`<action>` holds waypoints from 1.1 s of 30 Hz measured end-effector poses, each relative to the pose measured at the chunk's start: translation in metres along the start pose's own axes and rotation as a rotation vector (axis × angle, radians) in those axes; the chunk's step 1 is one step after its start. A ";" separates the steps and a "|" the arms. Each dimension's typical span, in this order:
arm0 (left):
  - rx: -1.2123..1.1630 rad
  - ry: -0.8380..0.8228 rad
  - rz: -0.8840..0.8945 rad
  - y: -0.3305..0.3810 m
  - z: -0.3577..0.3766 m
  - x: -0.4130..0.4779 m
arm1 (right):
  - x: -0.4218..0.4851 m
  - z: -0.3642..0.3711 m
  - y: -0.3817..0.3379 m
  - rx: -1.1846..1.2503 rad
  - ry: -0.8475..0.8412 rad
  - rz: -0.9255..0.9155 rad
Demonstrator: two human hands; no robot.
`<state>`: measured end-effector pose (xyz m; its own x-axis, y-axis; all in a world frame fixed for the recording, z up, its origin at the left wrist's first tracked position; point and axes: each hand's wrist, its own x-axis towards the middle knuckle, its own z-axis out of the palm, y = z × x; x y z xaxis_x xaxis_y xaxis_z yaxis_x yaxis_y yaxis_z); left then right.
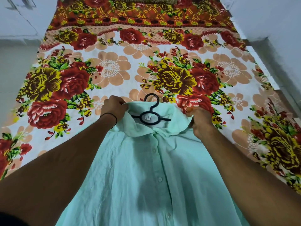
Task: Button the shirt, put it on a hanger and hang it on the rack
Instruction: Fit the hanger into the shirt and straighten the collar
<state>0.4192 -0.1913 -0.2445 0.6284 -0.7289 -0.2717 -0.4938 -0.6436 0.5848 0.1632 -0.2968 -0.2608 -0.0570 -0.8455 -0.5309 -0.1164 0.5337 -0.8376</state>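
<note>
A mint green shirt lies front up on the bed, buttoned down its placket. A black plastic hanger sits inside the collar, its hook poking out past the neck opening; its arms are hidden under the fabric. My left hand grips the left side of the collar and shoulder. My right hand grips the right side of the collar. A black band circles my left wrist.
The bed is covered by a floral bedsheet with red, yellow and peach flowers. Pale floor shows on the left, and a white wall rises on the right. No rack is in view.
</note>
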 end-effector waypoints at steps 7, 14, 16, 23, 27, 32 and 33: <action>0.111 0.011 0.079 0.002 -0.005 -0.007 | -0.013 -0.002 -0.016 -0.520 0.190 -0.820; 0.195 -0.028 0.001 0.012 -0.005 -0.012 | -0.014 0.022 -0.019 -1.210 -0.090 -0.628; 0.221 -0.027 -0.025 0.012 -0.003 -0.015 | -0.015 0.021 -0.010 -1.252 -0.114 -0.589; -0.425 0.017 -0.173 0.009 -0.009 -0.009 | -0.009 0.017 -0.026 -0.687 -0.241 -0.487; -0.540 -0.104 -0.288 0.004 -0.005 -0.010 | -0.006 0.013 -0.016 -0.644 -0.267 -0.470; -0.337 0.074 -0.144 -0.010 -0.002 -0.012 | -0.003 0.009 0.001 -0.585 -0.184 -0.546; -0.197 0.065 -0.090 -0.015 -0.003 -0.013 | -0.001 0.007 0.004 -0.615 -0.194 -0.540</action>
<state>0.4202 -0.1715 -0.2473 0.7050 -0.6500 -0.2838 -0.3108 -0.6428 0.7002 0.1703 -0.2940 -0.2642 0.3261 -0.9353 -0.1370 -0.6016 -0.0935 -0.7933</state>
